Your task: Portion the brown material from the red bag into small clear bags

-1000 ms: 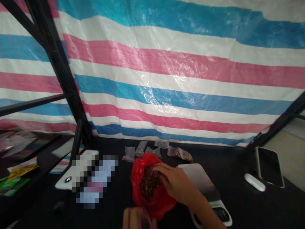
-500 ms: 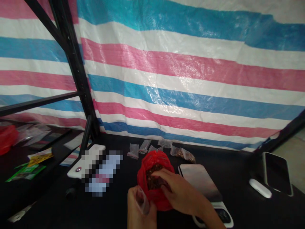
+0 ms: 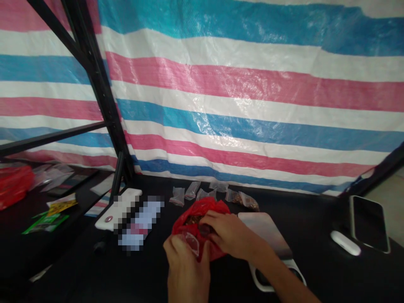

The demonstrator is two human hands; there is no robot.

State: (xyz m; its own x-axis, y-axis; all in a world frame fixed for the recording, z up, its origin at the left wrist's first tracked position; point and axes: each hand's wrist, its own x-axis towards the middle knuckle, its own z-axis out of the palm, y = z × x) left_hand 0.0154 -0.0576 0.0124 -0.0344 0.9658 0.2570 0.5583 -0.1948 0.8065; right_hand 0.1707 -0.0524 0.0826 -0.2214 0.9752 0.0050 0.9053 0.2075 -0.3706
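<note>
A red plastic bag [image 3: 217,206], its mouth open, stands on the black table with small brown pieces [image 3: 193,219] inside. My left hand [image 3: 186,261] grips a small clear plastic bag [image 3: 192,243] at the near side of the red bag, with the clear bag's mouth spread open. Over the red bag's opening, my right hand [image 3: 232,235] has its fingers closed around something dark brown [image 3: 204,229], too blurred to name. Right of the red bag lies a kitchen scale [image 3: 268,235] with a shiny metal top, partly hidden by my right forearm.
Several small clear bags [image 3: 177,196] lie along the back, and two filled ones [image 3: 249,201] hold brown pieces. At right are a phone [image 3: 370,223] and a white case [image 3: 345,243]. A white device [image 3: 134,193] lies left. Black frame posts [image 3: 104,101] and a striped sheet [image 3: 236,105] stand behind.
My right hand has risen slightly from inside the red bag toward the clear bag, its fingers drawn together. My left hand has moved up closer, and the red bag's near rim has sagged.
</note>
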